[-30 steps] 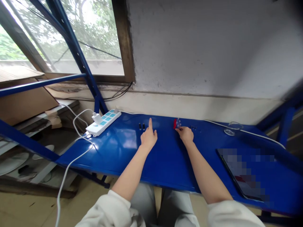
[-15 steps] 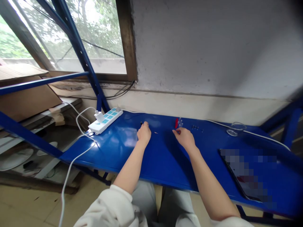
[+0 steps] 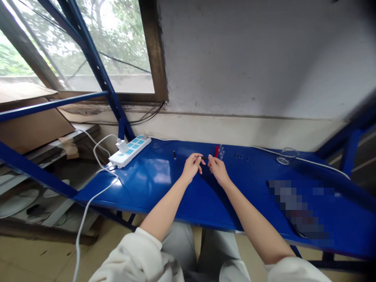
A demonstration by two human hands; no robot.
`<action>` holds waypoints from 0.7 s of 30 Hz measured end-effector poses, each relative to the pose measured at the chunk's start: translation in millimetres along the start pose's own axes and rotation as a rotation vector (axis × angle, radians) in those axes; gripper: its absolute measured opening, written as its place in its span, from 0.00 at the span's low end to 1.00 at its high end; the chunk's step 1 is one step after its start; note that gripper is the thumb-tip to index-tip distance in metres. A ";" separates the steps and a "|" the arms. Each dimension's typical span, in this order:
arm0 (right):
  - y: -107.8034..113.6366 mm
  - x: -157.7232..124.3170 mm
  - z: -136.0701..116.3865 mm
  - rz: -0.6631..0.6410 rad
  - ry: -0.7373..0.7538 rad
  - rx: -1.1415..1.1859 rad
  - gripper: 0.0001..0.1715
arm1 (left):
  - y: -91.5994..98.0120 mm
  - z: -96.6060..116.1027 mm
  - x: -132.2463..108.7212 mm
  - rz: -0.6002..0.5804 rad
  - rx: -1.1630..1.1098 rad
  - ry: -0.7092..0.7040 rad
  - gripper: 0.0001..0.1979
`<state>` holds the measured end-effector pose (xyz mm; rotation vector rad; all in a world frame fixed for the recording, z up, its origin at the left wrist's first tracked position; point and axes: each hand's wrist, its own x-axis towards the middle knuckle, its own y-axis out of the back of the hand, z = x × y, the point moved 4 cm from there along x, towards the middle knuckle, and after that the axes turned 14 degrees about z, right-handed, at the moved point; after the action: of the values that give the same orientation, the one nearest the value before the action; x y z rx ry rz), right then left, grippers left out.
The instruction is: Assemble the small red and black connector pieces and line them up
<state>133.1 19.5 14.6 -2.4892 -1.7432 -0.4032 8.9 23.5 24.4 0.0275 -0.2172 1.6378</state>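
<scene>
Above the middle of the blue table (image 3: 141,188), my left hand (image 3: 192,167) and my right hand (image 3: 217,169) are close together. Between their fingertips runs a short, thin dark rod (image 3: 205,158), pinched at one end by each hand. Its exact kind is too small to make out. Left of my left hand, a small black tube with a pale lower end (image 3: 174,154) stands on the table. Just beyond my right hand are a red piece (image 3: 217,150) and several clear small tubes (image 3: 221,152). Farther right lie several tiny clear parts (image 3: 239,156).
A white power strip (image 3: 129,151) with a plugged-in adapter lies at the left, its white cable (image 3: 88,207) hanging over the edge. A clear ring-shaped item (image 3: 282,160) sits at the back right. A dark, pixelated flat object (image 3: 293,207) lies at the right front.
My left hand has moved right, away from the small black tube, which now shows fully. Both hands have come together on the dark rod; my right hand has shifted slightly left.
</scene>
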 end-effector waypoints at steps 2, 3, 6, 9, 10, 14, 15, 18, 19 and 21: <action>0.5 -0.6 -5.7 -0.023 0.020 0.035 0.24 | 2.1 0.1 0.6 0.039 -0.010 0.018 0.11; 1.1 -0.7 -8.3 -0.024 0.033 0.044 0.24 | 2.8 0.4 0.7 0.052 -0.013 0.020 0.10; 2.8 0.2 -10.5 -0.019 0.020 0.060 0.24 | 2.0 2.9 -0.3 0.038 -0.032 0.003 0.09; 3.0 1.9 -6.5 -0.036 -0.031 0.041 0.26 | -2.0 3.8 -2.2 -0.031 -0.046 0.001 0.09; 3.2 2.2 -5.9 -0.040 -0.029 0.022 0.27 | -3.1 3.3 -2.7 -0.046 -0.044 0.006 0.10; 5.9 0.2 -13.2 -0.013 0.108 -0.111 0.27 | -3.7 1.7 -3.2 -0.029 -0.025 0.002 0.13; 6.9 -1.1 -16.7 0.003 0.164 -0.164 0.26 | -3.2 1.6 -3.3 -0.017 -0.020 -0.002 0.13; 9.5 -5.9 -26.6 0.056 0.328 -0.312 0.24 | -2.8 2.2 -4.3 -0.003 -0.019 -0.016 0.13; 9.9 -7.5 -29.1 0.064 0.378 -0.345 0.23 | -3.0 2.6 -4.7 -0.004 -0.025 -0.022 0.13; 9.7 -10.0 -32.2 0.065 0.468 -0.386 0.21 | -3.4 3.3 -5.5 -0.003 -0.041 -0.032 0.13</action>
<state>133.5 0.2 43.9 -2.3900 -1.4994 -1.3018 12.3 17.7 27.2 0.0231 -0.2755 1.6308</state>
